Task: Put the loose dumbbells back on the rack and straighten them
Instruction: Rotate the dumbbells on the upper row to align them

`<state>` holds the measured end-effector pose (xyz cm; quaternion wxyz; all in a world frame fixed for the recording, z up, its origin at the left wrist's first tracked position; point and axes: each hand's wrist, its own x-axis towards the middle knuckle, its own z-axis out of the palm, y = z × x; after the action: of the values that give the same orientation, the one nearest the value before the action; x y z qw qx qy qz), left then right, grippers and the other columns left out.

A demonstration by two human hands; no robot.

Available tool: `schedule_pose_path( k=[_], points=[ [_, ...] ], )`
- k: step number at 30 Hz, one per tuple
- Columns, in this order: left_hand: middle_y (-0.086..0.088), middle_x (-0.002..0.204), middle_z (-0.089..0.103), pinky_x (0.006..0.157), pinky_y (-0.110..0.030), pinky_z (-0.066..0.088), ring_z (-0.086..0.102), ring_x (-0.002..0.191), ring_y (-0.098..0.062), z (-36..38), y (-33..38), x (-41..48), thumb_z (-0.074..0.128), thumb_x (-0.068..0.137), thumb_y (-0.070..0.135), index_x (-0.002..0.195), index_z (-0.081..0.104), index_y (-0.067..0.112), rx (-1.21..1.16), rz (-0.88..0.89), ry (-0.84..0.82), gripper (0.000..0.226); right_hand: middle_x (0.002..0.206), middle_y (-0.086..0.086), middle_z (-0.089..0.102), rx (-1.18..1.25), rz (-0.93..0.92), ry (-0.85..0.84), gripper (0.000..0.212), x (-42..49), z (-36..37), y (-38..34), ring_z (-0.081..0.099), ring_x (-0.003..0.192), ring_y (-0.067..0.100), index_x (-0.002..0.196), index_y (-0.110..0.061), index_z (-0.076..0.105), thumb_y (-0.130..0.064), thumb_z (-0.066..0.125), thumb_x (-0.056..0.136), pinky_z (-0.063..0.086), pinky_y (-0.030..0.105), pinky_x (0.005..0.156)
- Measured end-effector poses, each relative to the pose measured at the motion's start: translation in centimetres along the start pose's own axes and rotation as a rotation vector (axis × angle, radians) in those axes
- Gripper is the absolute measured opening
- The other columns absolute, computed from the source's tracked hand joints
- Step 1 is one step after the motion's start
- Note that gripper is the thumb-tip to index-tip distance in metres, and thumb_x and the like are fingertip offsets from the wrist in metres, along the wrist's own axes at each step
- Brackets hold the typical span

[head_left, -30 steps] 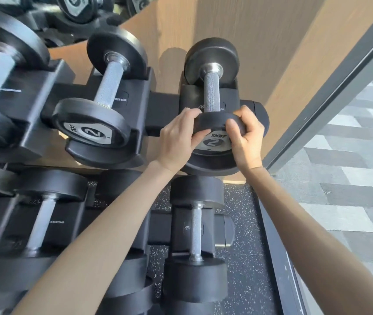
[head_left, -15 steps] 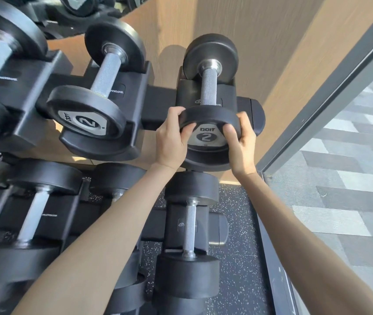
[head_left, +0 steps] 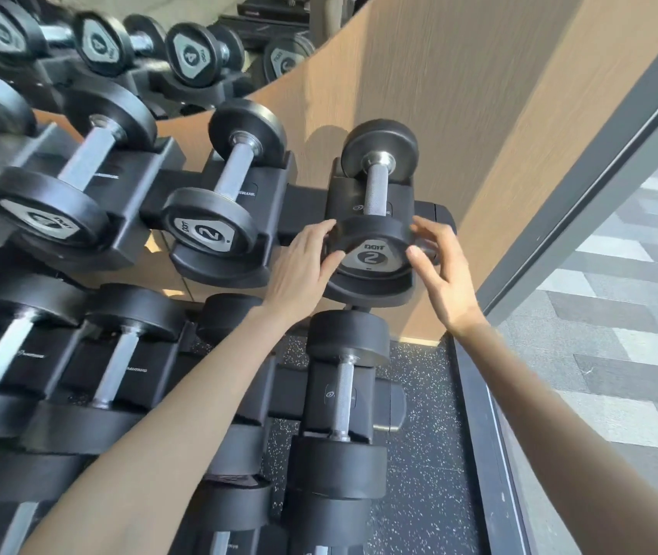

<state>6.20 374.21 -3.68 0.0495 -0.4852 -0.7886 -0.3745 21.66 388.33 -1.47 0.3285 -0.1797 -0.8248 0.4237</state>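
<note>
Nearest us, on the lower tier, a larger dumbbell [head_left: 339, 394] lies in its saddle between our forearms. Just above it our left hand [head_left: 303, 266] and right hand [head_left: 439, 274] flank the near head of the dumbbell marked 2 [head_left: 371, 250]. That dumbbell already sits in the end cradle [head_left: 367, 292] of the rack [head_left: 307, 208], label facing us and reading upright.

The left fingers [head_left: 321, 234] lie fairly straight against the head's rim, thumb at the edge of the label. The right fingers [head_left: 435, 230] are spread and loose just beside the opposite rim; we cannot tell whether they touch it. Neither hand clamps anything.

We judge this piece rigid and dense, though light for the row. Its matte black heads look grippy rather than slick. To turn it, we would take the near head by both sides of the rim. To lift it, the knurled steel handle [head_left: 375, 190] is the sure hold.

Further left sit a second dumbbell marked 2 [head_left: 207, 230] and one marked 4 [head_left: 43, 222]. Behind them are a wood-grain wall [head_left: 459, 94] and a mirror [head_left: 199, 42].
</note>
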Motion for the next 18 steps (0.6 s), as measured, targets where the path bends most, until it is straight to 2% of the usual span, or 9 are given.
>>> schedule_pose_path(
  k=[1,2,4,6,9,12,18],
  points=[
    [-0.01,0.138,0.047,0.103,-0.037,0.038,0.045,0.124,-0.024,-1.2,0.6,-0.9,0.045,0.096,0.035,0.138,0.039,0.006,0.023,0.048,-0.018,0.051,0.125,0.001,0.05,-0.099,-0.048,0.007,0.052,-0.7,-1.2,-1.1,0.047,0.117,0.011,0.131,-0.021,0.044,-0.047,0.049,0.087,0.037,0.017,0.099],
    [-0.01,0.139,0.046,0.108,-0.034,0.032,0.042,0.127,-0.022,-2.5,1.2,-1.9,0.044,0.095,0.039,0.139,0.039,0.006,0.059,0.097,-0.025,0.055,0.128,0.001,0.047,-0.189,-0.093,0.018,0.056,-1.4,-2.4,-2.3,0.043,0.12,0.009,0.136,-0.019,0.04,-0.046,0.05,0.087,0.032,0.014,0.1],
    [-0.01,0.139,0.047,0.111,-0.03,0.024,0.039,0.129,-0.021,-4.8,2.6,-4.2,0.043,0.092,0.042,0.137,0.042,0.005,0.151,0.184,-0.029,0.059,0.134,0.004,0.044,-0.325,-0.185,0.053,0.062,-3.0,-4.2,-4.8,0.036,0.124,0.007,0.14,-0.018,0.035,-0.045,0.053,0.087,0.028,0.025,0.106],
    [-0.01,0.138,0.048,0.113,-0.038,0.024,0.039,0.131,-0.022,-6.7,4.0,-6.6,0.045,0.091,0.043,0.136,0.044,0.005,0.246,0.249,-0.041,0.059,0.136,0.009,0.044,-0.461,-0.307,0.09,0.065,-4.7,-5.2,-6.7,0.034,0.128,0.013,0.14,-0.01,0.034,-0.042,0.055,0.087,0.026,0.038,0.109],
    [-0.009,0.142,0.045,0.114,-0.046,0.023,0.036,0.135,-0.023,-8.8,5.2,-10.3,0.051,0.089,0.042,0.138,0.044,0.006,0.377,0.268,-0.028,0.061,0.139,0.014,0.043,-0.623,-0.431,0.081,0.066,-8.0,-5.3,-8.4,0.033,0.133,0.022,0.139,-0.003,0.034,-0.039,0.055,0.089,0.018,0.042,0.115],
    [-0.011,0.147,0.038,0.114,-0.049,0.02,0.03,0.138,-0.026,-10.2,5.4,-13.6,0.049,0.089,0.041,0.142,0.039,0.007,0.468,0.178,-0.013,0.063,0.145,0.013,0.037,-0.702,-0.412,0.023,0.068,-11.6,-3.8,-8.8,0.028,0.138,0.023,0.142,-0.005,0.031,-0.041,0.053,0.089,0.013,0.044,0.116],
    [-0.015,0.152,0.029,0.113,-0.054,0.018,0.024,0.14,-0.031,-12.3,2.2,-16.8,0.038,0.09,0.045,0.146,0.03,0.008,0.635,-0.028,-0.099,0.068,0.145,0.02,0.036,-0.907,-0.254,-0.102,0.069,-15.4,1.7,-7.2,0.027,0.137,0.029,0.142,-0.005,0.03,-0.048,0.04,0.089,0.02,0.049,0.112]
  ],
)
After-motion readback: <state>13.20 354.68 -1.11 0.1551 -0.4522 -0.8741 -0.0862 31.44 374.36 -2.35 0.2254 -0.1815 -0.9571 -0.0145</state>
